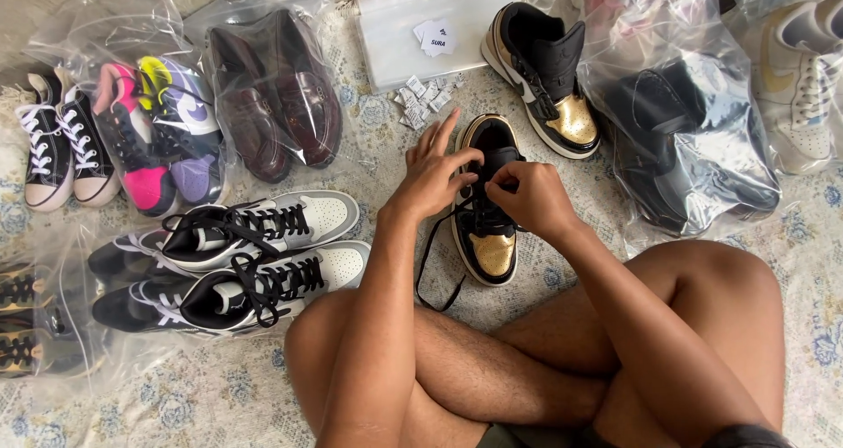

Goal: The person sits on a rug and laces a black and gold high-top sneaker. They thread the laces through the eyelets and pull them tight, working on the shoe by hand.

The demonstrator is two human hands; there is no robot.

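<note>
We note the black-and-gold sneaker (486,204) lying on the patterned rug (219,395), just below its upright twin (543,79). Over its tongue, left hand (433,177) and right hand (530,198) each pinch the black lace (430,268), fingers closed.

**Hands lacing a black and gold sneaker on a patterned rug**

Seen from above, a cross-legged person's left hand (432,177) and right hand (529,198) pinch the black laces (436,259) of a black and gold sneaker (486,204). Its mate (542,77) lies just beyond. Grey and black high-tops (255,255) sit left; bagged brown loafers (277,92) lie far left.
</note>
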